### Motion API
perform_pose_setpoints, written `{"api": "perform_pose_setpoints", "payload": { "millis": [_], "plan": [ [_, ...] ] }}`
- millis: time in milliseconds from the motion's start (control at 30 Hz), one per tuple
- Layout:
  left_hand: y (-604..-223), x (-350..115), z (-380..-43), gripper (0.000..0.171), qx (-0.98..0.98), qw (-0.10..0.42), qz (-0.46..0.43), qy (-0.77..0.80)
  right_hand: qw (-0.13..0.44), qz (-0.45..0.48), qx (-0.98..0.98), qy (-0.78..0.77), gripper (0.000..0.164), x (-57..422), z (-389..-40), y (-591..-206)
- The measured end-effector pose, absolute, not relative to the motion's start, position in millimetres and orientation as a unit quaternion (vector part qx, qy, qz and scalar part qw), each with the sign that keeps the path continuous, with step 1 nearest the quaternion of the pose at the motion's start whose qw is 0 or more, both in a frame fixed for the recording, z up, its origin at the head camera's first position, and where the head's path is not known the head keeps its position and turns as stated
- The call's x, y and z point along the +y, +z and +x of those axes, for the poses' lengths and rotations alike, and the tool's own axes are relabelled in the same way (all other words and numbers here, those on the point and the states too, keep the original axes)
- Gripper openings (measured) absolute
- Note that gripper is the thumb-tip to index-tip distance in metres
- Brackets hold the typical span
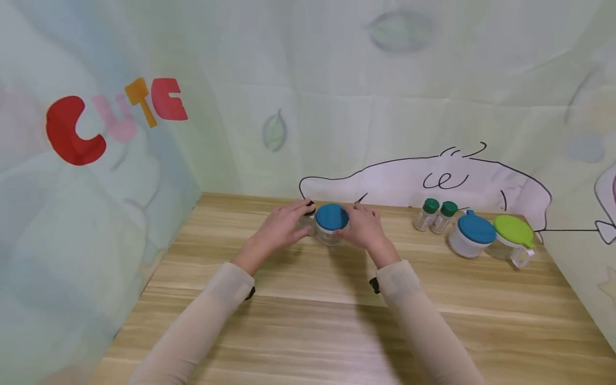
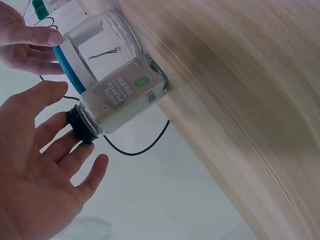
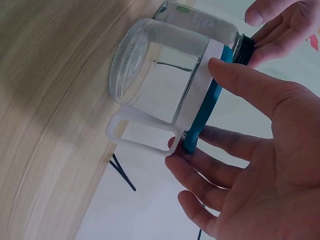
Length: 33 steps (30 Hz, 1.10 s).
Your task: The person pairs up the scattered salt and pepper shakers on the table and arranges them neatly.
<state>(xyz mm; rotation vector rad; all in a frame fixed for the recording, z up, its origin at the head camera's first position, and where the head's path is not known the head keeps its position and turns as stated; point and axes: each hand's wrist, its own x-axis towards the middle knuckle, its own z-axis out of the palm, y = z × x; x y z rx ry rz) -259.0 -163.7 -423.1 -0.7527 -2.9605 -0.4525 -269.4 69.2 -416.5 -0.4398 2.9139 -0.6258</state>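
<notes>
So, closest to the camera you've got two pale sleeves (image 1: 192, 326) reaching in from the front edge. Behind everything hangs a big printed backdrop (image 1: 240, 53) with "CUTE" on the left side. Then there's the wood-grain surface (image 1: 298, 331). The right hand (image 1: 364, 227) has its thumb and fingers clamped on a clear jar, up at the lid. The left hand (image 1: 281, 224) has its fingers spread around a bottle's cap, with the thumb apart from it; can't tell how firmly the fingers touch.

That clear jar (image 1: 328, 238) sits upright near the middle of the back edge, blue lid on, white handle on its side. Over by the back right corner are a green-lidded jar (image 1: 513, 230) and another blue-lidded jar (image 1: 471, 235), side by side. The white pepper bottle (image 2: 125, 95) stands right beside the clear jar, black cap on. Smallest are two green-capped shakers (image 1: 425, 215), left of the corner jars.
</notes>
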Motion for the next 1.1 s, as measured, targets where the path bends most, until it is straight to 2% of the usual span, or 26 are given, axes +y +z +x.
{"api": "perform_pose_setpoints", "payload": {
  "millis": [567, 867, 1100],
  "plan": [
    [-420.6, -167.0, -257.0, 0.057, -0.953, 0.037, -0.255, -0.159, 0.078, -0.184, 0.966, -0.167, 0.064, 68.1, -260.2, -411.0],
    [-420.2, -167.8, -256.4, 0.056, -0.952, 0.037, -0.259, -0.161, 0.129, -0.186, 0.946, -0.233, 0.07, 68.5, -249.3, -408.9],
    [-420.3, -168.3, -256.7, 0.056, -0.95, 0.04, -0.262, -0.166, 0.108, -0.217, 0.94, -0.239, 0.057, 69.8, -247.9, -410.5]
  ]
}}
